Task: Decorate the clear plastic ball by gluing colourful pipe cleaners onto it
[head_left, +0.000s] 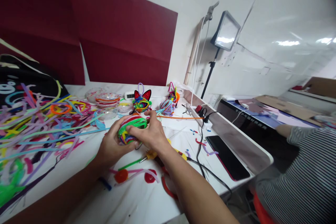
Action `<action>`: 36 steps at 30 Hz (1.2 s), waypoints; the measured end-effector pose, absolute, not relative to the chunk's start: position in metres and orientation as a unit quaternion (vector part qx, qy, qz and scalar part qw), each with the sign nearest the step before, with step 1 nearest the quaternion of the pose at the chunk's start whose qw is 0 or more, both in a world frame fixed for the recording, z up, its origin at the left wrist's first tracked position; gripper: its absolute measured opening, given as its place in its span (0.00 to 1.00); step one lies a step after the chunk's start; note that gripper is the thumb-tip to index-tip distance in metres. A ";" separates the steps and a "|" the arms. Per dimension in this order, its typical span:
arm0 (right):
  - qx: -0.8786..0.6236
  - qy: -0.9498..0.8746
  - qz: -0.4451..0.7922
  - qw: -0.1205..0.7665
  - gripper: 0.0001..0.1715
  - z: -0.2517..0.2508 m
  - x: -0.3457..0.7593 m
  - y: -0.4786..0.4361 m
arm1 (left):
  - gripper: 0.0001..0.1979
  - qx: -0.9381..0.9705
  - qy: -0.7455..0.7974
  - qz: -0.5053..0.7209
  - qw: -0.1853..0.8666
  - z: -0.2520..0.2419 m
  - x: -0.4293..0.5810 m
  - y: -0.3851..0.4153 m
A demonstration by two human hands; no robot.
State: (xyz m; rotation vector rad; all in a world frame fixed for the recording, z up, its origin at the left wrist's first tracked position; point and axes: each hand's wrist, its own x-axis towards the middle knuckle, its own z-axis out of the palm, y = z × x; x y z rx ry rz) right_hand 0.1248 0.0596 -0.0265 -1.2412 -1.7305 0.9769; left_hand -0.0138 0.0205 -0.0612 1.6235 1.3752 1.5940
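Observation:
A round ball [135, 121] wrapped in green, red, yellow and blue pipe cleaners is held over the white table. My left hand [111, 143] cups its left side and underside. Against its right side press the thumb and fingers of my right hand [152, 131]. Below my hands lie a yellow glue gun [181, 154], partly hidden by my right forearm, a green pipe cleaner [129, 164], an orange disc [121, 175] and a red disc [150, 176]. Behind the ball stands a colourful pipe-cleaner figure with red-and-black ears [142, 102].
Loose pipe cleaners [65, 122] heap on the left, beside clear plastic pieces [107, 99]. A second figure [172, 96] stands further back. On the right are a phone [228, 157], black cables [201, 147] and a raised table edge [236, 140]. Someone in a striped shirt [312, 171] is beyond.

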 end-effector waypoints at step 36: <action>-0.492 -0.687 0.370 0.387 0.41 -0.027 0.124 0.060 | 0.39 0.575 0.490 0.596 0.271 -0.070 -0.018 0.024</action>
